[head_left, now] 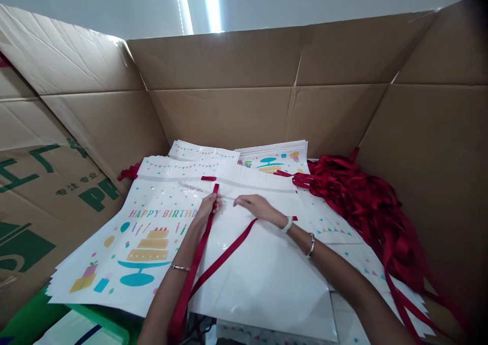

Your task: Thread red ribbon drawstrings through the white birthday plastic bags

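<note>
Head view: one view only, looking forward and down into a large open carton.
Left hand [209,206]: near the centre of the picture, its grip closed on the red ribbon [198,253] just below the ribbon's top end; a thin bangle shows on the wrist.
Right hand [256,206]: at about 3 o'clock from the left hand and close to it, lying flat with fingers spread on the white bag; its grip is open and holds nothing. A watch and a bracelet sit on the wrist.
Red ribbon: runs from the left hand down toward 6 o'clock along the forearm; a second strand crosses the white panel slanting from under the right hand toward 7 o'clock.
White bag [263,279]: uppermost sheet, lying plain side up under both hands, its top edge at about 12 o'clock from them.
Birthday bag [145,233]: at 9 o'clock from the hands, printed with a cake, gifts and "HAPPY BIRTHD…"; it tops a flat stack.
Further stacks [274,154]: at 12 o'clock, against the back wall.
Ribbon heap [366,202]: tangled red ribbons at 3 o'clock, along the right wall.
Surface: the stacked bags themselves.
Carton [229,111]: brown cardboard walls on three sides; green print on the left wall.
Room: pale wall and a bright window strip above the carton at 12 o'clock.
</note>
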A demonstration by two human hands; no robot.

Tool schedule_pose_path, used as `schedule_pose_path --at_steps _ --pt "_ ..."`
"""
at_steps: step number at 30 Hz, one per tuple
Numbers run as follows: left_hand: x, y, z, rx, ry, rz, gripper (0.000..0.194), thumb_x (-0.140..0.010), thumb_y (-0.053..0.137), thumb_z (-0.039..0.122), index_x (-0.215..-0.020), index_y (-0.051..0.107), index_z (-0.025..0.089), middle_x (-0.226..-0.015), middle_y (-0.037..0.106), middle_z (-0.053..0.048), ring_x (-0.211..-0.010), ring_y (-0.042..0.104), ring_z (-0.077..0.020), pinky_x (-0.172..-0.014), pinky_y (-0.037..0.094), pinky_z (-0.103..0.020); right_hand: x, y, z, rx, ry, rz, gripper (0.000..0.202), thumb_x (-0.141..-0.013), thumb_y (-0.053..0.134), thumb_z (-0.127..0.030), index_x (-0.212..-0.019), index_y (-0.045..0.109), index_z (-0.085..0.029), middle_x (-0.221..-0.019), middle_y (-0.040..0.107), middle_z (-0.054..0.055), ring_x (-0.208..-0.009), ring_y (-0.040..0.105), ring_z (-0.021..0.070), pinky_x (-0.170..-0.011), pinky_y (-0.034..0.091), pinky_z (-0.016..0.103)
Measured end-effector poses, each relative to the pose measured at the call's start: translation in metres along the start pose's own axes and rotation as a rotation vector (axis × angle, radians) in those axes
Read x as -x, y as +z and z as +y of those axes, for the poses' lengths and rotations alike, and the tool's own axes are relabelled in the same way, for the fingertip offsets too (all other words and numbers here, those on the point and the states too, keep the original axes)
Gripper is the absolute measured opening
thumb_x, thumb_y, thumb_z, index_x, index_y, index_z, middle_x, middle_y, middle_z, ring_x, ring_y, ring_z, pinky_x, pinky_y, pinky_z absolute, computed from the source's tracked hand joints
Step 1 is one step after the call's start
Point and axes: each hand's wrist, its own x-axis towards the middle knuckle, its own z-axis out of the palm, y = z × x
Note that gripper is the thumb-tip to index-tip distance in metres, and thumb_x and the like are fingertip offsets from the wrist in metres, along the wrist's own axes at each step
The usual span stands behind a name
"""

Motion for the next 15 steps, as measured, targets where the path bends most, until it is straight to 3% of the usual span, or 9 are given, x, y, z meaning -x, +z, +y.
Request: schedule_pose_path --at_steps 2,5,8,11,15 --pt "-0.005 0.001 -0.002 0.033 -0.043 -0.044 0.033 -0.078 0.073 0.040 -0.089 0.062 0.011 -0.075 0.065 -0.007 -0.053 0.049 -0.0087 -0.045 0.030 -0.020 0.012 -0.013 0.034 0.079 0.092 0.116 0.041 -0.107 0.030 -0.043 -0.123 0.065 -0.027 -0.122 0.070 0.000 -0.109 0.064 0.0188 -0.087 0.043 0.025" --pt "-0.012 0.003 0.000 0.065 -0.098 -0.111 0.029 -0.075 0.073 0.029 -0.093 0.063 0.010 -0.075 0.064 -0.007 -0.046 0.039 -0.0044 -0.041 0.019 -0.018 0.031 -0.019 0.067 0.227 0.237 0.151 0.042 -0.107 0.024 -0.039 -0.136 0.054 -0.029 -0.114 0.072 0.003 -0.101 0.067 0.0210 -0.082 0.044 0.028" --pt "-0.017 0.010 0.004 0.072 -0.092 -0.132 0.032 -0.080 0.070 0.036 -0.099 0.063 0.012 -0.062 0.055 0.002 -0.039 0.026 -0.0028 -0.039 0.011 -0.019 0.042 -0.013 0.081 0.422 0.316 0.145 0.043 -0.107 0.022 -0.034 -0.138 0.052 -0.028 -0.111 0.073 0.006 -0.097 0.069 0.0226 -0.077 0.044 0.028" --pt "-0.021 0.019 0.006 0.059 -0.048 -0.077 0.041 -0.082 0.069 0.050 -0.101 0.063 0.014 -0.057 0.046 0.006 -0.038 0.025 -0.0036 -0.040 0.011 -0.019 0.042 -0.001 0.086 0.552 0.331 0.168 0.043 -0.107 0.025 -0.028 -0.140 0.052 -0.028 -0.115 0.072 0.007 -0.096 0.070 0.0218 -0.074 0.045 0.027" --pt "-0.022 0.027 0.005 0.023 0.009 0.017 0.050 -0.079 0.068 0.059 -0.101 0.065 0.015 -0.057 0.048 0.005 -0.039 0.026 -0.0040 -0.040 0.013 -0.020 0.040 0.008 0.090 0.595 0.337 0.182 0.043 -0.106 0.027 -0.025 -0.143 0.049 -0.029 -0.112 0.073 0.006 -0.093 0.071 0.0202 -0.069 0.044 0.026"
